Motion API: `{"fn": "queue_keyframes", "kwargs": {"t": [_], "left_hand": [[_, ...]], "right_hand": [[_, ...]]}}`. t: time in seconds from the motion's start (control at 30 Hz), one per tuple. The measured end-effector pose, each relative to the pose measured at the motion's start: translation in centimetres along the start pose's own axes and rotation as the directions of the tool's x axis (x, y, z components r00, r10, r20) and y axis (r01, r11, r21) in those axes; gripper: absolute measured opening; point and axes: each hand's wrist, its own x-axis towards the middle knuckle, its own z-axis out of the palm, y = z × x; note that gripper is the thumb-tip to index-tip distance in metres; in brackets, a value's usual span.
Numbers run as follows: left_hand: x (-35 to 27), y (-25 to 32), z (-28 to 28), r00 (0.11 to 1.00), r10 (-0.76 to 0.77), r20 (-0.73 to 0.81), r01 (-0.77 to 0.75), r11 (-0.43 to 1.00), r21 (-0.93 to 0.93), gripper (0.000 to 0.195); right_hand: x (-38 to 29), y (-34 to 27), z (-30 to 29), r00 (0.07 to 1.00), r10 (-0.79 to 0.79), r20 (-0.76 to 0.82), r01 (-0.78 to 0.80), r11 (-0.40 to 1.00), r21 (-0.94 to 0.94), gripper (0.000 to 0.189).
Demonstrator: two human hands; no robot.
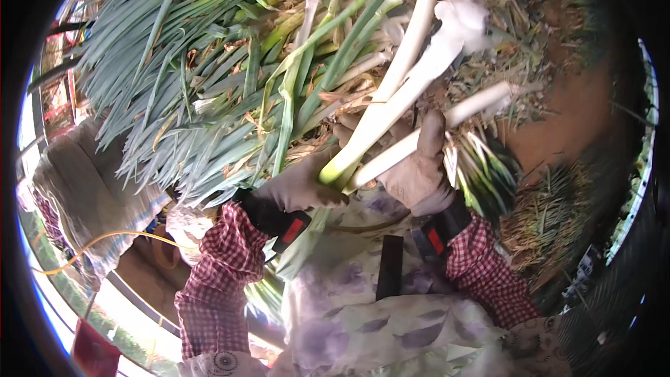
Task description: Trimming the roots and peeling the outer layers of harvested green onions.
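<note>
My left hand, in a dirty work glove, closes around the green lower part of several long green onions. Their thick white shanks slant up and right, and the root ends blur near the top. Another white onion shank lies lower and points to the right. My right hand, gloved too, has its thumb over this shank and its fingers partly hidden behind the stalks. Green leaves hang below my left hand over a floral apron.
A large heap of green onions fills the upper left. A bunch of onions lies to the right, near bare soil and plant trimmings. A woven sack and yellow cord are at left.
</note>
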Motion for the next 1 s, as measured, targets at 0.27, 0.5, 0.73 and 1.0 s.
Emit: {"fn": "queue_keyframes", "kwargs": {"t": [0.27,0.5,0.73,1.0], "left_hand": [[-8.2,0.8,1.3,0.991,0.137,-0.01,-0.126,0.938,0.322,0.042],[-12.0,0.2,7.2,0.999,-0.028,-0.024,0.032,0.978,0.206,0.044],[-10.5,0.6,11.4,0.991,0.047,-0.127,-0.001,0.94,0.341,0.043],[-8.3,3.6,12.9,0.925,0.031,-0.378,0.171,0.855,0.49,0.029]], "right_hand": [[-0.6,-5.0,1.7,0.923,-0.171,0.345,0.093,0.968,0.233,0.112],[2.2,-15.0,-1.5,0.907,-0.358,0.221,0.417,0.697,-0.584,0.092],[8.0,-31.9,-8.5,0.759,-0.53,0.378,0.095,-0.484,-0.87,0.076],[2.6,-47.1,-5.4,0.747,-0.658,-0.096,-0.302,-0.206,-0.931,0.063]]}}
